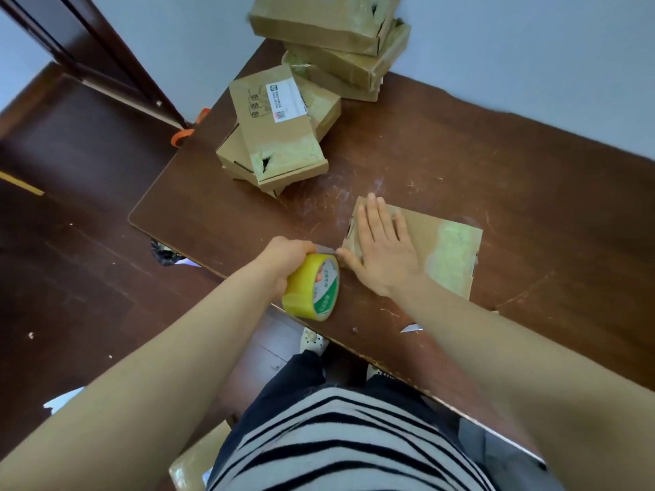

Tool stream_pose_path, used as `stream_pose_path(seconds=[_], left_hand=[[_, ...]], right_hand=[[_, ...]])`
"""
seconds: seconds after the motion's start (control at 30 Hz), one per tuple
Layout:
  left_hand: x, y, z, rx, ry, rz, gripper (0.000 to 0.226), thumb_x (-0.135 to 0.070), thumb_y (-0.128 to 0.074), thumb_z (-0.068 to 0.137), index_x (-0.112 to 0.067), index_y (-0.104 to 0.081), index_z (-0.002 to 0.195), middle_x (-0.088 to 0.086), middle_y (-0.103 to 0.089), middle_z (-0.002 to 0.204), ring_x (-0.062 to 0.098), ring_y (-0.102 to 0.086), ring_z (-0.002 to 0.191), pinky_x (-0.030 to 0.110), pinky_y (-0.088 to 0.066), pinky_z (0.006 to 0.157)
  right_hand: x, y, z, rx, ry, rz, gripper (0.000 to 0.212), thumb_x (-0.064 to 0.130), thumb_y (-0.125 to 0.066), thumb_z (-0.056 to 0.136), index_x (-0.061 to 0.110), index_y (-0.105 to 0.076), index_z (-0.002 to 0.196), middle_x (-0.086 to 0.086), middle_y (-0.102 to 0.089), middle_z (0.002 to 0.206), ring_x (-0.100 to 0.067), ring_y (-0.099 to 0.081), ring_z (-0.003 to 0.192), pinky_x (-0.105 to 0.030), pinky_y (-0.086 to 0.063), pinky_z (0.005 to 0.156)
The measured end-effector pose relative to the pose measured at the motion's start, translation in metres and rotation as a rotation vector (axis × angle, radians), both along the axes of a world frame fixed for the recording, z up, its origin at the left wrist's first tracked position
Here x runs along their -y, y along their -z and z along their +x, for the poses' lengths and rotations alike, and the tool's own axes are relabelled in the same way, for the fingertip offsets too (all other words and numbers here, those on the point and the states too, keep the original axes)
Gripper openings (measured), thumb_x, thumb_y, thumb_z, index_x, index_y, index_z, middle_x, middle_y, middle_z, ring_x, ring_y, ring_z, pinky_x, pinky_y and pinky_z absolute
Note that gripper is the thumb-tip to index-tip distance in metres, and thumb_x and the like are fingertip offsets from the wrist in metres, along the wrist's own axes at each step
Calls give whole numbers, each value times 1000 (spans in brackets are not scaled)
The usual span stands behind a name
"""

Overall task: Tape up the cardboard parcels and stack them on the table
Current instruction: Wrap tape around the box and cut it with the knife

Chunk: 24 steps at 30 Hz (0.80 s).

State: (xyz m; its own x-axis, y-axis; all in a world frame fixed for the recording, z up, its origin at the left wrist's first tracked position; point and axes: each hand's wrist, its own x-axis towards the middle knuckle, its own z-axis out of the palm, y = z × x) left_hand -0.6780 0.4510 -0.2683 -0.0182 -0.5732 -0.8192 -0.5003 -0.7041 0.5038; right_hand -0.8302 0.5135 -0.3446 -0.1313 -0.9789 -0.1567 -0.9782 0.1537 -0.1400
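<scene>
My left hand (283, 256) is curled tight around the yellow tape roll (304, 285), which hangs at the table's (460, 154) front edge, partly out over the floor. A short strip of tape (326, 248) runs taut from the roll to the near left corner of a flat cardboard parcel (421, 228). My right hand (384, 253) lies on that parcel with fingers straight and spread, pinning it to the tabletop, the thumb at the corner where the strip lands.

The parcel sits near the front of the table, well apart from two stacks of taped parcels: a leaning one at the left (280, 143) and a taller one in the far corner (329, 26).

I judge the risk to lie in that short, tight strip. If I pull the roll out at an angle, the tape could twist, fold onto itself or catch the tabletop instead of the cardboard. A hard pull could also drag the parcel toward the edge if my flat palm slips. A small pale sliver (411, 327) lies near the front edge; I cannot tell whether it is a blade.
</scene>
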Motion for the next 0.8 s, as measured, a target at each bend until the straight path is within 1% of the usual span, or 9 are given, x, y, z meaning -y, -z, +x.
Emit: stream_pose_path(seconds=[0.1,0.23,0.43,0.5,0.53,0.6,0.63,0.73,0.8], left_hand=[[0,-1,2,-2,-14,-7,37,-18,-66,87,1,-55,117,13,-61,77,21,-58,53,23,-45,36],[3,-5,1,-59,6,17,40,-18,-73,81,1,-61,115,18,-67,90,25,-61,61,30,-53,52],[0,-10,6,-97,-15,-11,29,-16,-66,86,0,-63,109,16,-64,77,21,-59,49,26,-51,43],[0,-9,9,-134,-26,-40,26,-16,-61,88,-1,-63,109,16,-63,77,24,-60,53,30,-53,55],[-1,-9,9,-158,-23,-45,26,-17,-60,88,-1,-63,109,17,-63,79,25,-60,56,33,-53,61],[0,-12,6,-208,-2,-72,19,-16,-59,89,-5,-64,103,15,-64,77,25,-60,58,33,-52,62],[-1,-12,5,-228,11,-102,14,-16,-59,89,-7,-65,98,13,-64,76,23,-61,59,31,-51,62],[-4,-14,-1,-289,62,-166,11,-12,-58,88,-8,-67,92,12,-67,83,22,-64,68,29,-52,65],[-7,-17,-6,-334,116,-193,10,-8,-58,86,-9,-67,88,10,-67,84,21,-64,72,28,-51,67]], right_hand=[[-3,0,3,-10,-18,51,84,64,-3,89,7,6,150,-14,11,158,-25,14,146,-40,12,116],[-10,-3,1,-14,-114,10,92,69,-2,85,3,-1,150,-21,7,157,-32,10,146,-47,9,117],[-12,-6,0,-35,-166,131,95,60,-39,90,6,10,150,-19,17,156,-30,19,144,-43,13,117],[-6,-16,-5,150,-128,191,93,43,-56,86,13,3,152,-14,15,158,-24,18,145,-38,14,116],[-4,-26,-7,375,-33,192,79,32,-58,87,16,-15,152,-11,3,160,-22,9,147,-36,10,117],[0,-47,-7,848,259,25,34,17,-55,89,15,-62,123,-8,-42,146,-23,-26,141,-36,-13,116],[0,-56,-6,1008,399,-31,22,21,-55,88,16,-71,102,-3,-59,127,-20,-46,127,-35,-29,108],[-6,-72,3,1132,522,64,23,36,-65,83,16,-73,77,8,-69,76,0,-61,75,-13,-45,73],[-11,-77,10,1149,523,51,29,35,-72,81,6,-73,78,4,-66,69,-1,-57,64,-11,-42,60]])
